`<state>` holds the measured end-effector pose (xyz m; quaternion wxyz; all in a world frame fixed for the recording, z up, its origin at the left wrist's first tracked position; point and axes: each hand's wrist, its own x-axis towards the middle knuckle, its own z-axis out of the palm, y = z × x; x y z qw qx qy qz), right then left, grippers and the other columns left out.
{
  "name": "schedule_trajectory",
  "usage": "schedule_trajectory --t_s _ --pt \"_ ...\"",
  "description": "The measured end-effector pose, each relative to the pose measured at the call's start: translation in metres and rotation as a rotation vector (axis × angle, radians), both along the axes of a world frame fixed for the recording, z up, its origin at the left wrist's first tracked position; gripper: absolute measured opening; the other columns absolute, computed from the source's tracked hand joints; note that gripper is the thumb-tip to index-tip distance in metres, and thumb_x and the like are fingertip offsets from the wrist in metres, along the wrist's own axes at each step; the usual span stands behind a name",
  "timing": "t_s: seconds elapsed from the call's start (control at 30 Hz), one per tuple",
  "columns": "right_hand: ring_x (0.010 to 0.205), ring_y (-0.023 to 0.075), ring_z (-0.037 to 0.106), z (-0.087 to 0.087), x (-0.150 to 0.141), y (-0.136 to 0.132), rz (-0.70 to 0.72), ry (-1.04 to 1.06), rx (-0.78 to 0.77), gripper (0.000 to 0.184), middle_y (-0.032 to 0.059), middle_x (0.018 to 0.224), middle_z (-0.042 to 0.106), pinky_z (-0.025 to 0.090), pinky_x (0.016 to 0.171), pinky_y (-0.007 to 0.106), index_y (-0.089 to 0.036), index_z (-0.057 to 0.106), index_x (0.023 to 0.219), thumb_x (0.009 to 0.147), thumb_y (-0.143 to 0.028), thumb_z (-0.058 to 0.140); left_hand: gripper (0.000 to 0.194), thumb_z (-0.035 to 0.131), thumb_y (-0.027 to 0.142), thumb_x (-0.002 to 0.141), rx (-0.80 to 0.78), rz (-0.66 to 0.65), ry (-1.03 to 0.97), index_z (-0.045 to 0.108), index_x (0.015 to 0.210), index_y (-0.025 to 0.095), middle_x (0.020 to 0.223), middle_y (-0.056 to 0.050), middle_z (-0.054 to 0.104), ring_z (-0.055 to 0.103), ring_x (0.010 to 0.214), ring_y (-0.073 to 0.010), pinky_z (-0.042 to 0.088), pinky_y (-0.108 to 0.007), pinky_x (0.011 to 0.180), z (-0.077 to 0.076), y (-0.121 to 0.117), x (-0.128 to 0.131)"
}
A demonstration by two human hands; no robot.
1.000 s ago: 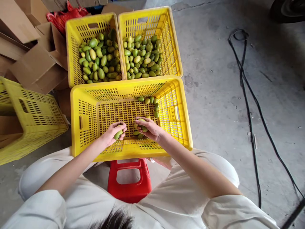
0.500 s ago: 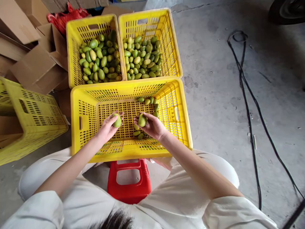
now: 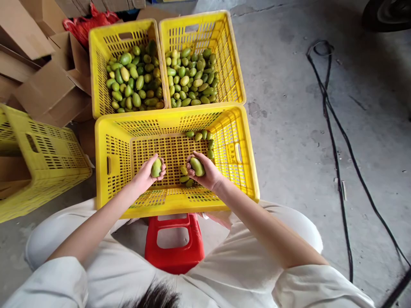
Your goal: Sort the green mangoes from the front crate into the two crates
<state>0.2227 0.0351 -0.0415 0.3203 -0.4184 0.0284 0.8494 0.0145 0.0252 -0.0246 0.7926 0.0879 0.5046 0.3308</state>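
Two Fruits, Held Apart

Your left hand [image 3: 144, 174] cradled a smooth green oval fruit [image 3: 156, 168], its length pointing roughly away from you; your right hand [image 3: 209, 172] held a second green fruit [image 3: 197, 167], slanting leftward at its far end.

So we've got yellow everywhere: front crate [image 3: 178, 208] bright yellow with a gridded slot pattern, 2 rear crates [image 3: 97, 64] yellow and slotted too. The 2 held fruits [image 3: 197, 167] look yellowish green, while the piled fruits [image 3: 136, 99] mix dark green, light green and yellow. Plus we see a red stool [image 3: 180, 261], off-white clothes [image 3: 244, 256], brown boxes [image 3: 48, 87], grey floor [image 3: 282, 128], black cable [image 3: 325, 98].
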Motion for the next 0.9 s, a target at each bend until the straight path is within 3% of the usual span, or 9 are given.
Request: schedule_trajectory --t_s 0.1,0.2,0.37,0.5,0.6,0.67,0.77,0.83,0.9 --pt "0.065 0.0146 0.061 0.006 0.004 0.005 -0.058 0.021 0.005 0.008 0.0029 0.074 0.064 0.055 0.058 0.026 -0.018 0.057 0.085 0.079 -0.023 0.057 0.019 0.058 0.030 0.085 -0.050 0.063 -0.044 0.061 0.092 0.013 0.079 -0.007 0.065 0.064 0.069 -0.0164 0.053 -0.028 0.060 0.001 0.002 0.000" --pt "0.073 0.0165 0.064 0.012 0.006 0.008 -0.061 -0.021 0.084 0.024 0.0011 0.077 0.065 0.057 0.066 0.030 -0.020 0.057 0.094 0.071 -0.013 0.059 0.019 0.067 0.021 0.080 0.023 0.046 -0.039 0.061 0.096 0.013 0.087 -0.008 0.067 0.065 0.078 -0.0166 0.054 -0.030 0.072 0.002 0.000 0.000" --pt "0.076 0.0133 0.064 0.015 0.005 0.006 -0.051 -0.070 0.232 0.034 -0.0007 0.086 0.067 0.055 0.067 0.026 -0.023 0.055 0.091 0.066 -0.004 0.069 0.033 0.083 0.023 0.066 0.168 -0.094 -0.065 0.057 0.085 0.017 0.074 0.000 0.060 0.059 0.067 -0.0113 0.049 -0.023 0.058 0.005 -0.005 -0.002" --pt "0.056 0.0081 0.054 0.013 0.002 0.001 0.033 -0.054 0.286 0.033 -0.0046 0.069 0.060 0.042 0.048 0.017 -0.022 0.052 0.084 0.065 -0.014 0.078 0.032 0.082 0.027 0.067 0.176 -0.194 -0.031 0.058 0.086 0.018 0.064 0.003 0.053 0.050 0.053 -0.0076 0.033 -0.017 0.042 0.009 -0.007 -0.001" --pt "0.044 0.0053 0.042 0.011 0.000 -0.001 0.104 -0.053 0.299 0.032 -0.0065 0.057 0.051 0.027 0.039 0.014 -0.021 0.050 0.076 0.070 -0.028 0.080 0.026 0.080 0.028 0.069 0.211 -0.216 0.086 0.060 0.079 0.016 0.058 0.003 0.052 0.047 0.048 -0.0069 0.032 -0.017 0.040 0.006 -0.008 0.001" --pt "0.042 0.0055 0.038 0.010 0.000 0.000 0.139 -0.052 0.261 0.032 -0.0057 0.054 0.049 0.023 0.036 0.016 -0.020 0.050 0.073 0.075 -0.040 0.075 0.023 0.079 0.027 0.070 0.241 -0.164 0.118 0.060 0.074 0.015 0.058 0.002 0.053 0.047 0.048 -0.0069 0.033 -0.018 0.040 0.003 -0.007 0.002" --pt "0.050 0.0097 0.050 0.010 0.000 0.002 0.076 -0.021 0.177 0.026 -0.0013 0.061 0.056 0.037 0.041 0.019 -0.020 0.055 0.077 0.084 -0.044 0.063 0.021 0.074 0.031 0.075 0.184 -0.016 0.010 0.062 0.079 0.015 0.071 -0.002 0.061 0.058 0.062 -0.0110 0.047 -0.021 0.051 0.001 -0.004 0.000" --pt "0.065 0.0147 0.061 0.010 0.000 0.004 -0.014 0.005 0.131 0.013 0.0022 0.075 0.065 0.050 0.054 0.025 -0.020 0.058 0.087 0.085 -0.034 0.057 0.021 0.068 0.033 0.079 0.096 0.085 -0.072 0.064 0.088 0.015 0.086 -0.006 0.066 0.065 0.080 -0.0171 0.055 -0.029 0.068 0.002 0.000 -0.002" --pt "0.077 0.0181 0.065 0.009 0.000 0.004 -0.070 0.019 0.114 0.016 0.0033 0.087 0.069 0.056 0.065 0.031 -0.022 0.058 0.096 0.080 -0.022 0.057 0.020 0.065 0.028 0.081 0.054 0.120 -0.104 0.063 0.097 0.015 0.098 -0.010 0.068 0.067 0.094 -0.0218 0.056 -0.035 0.081 0.003 0.002 -0.004"
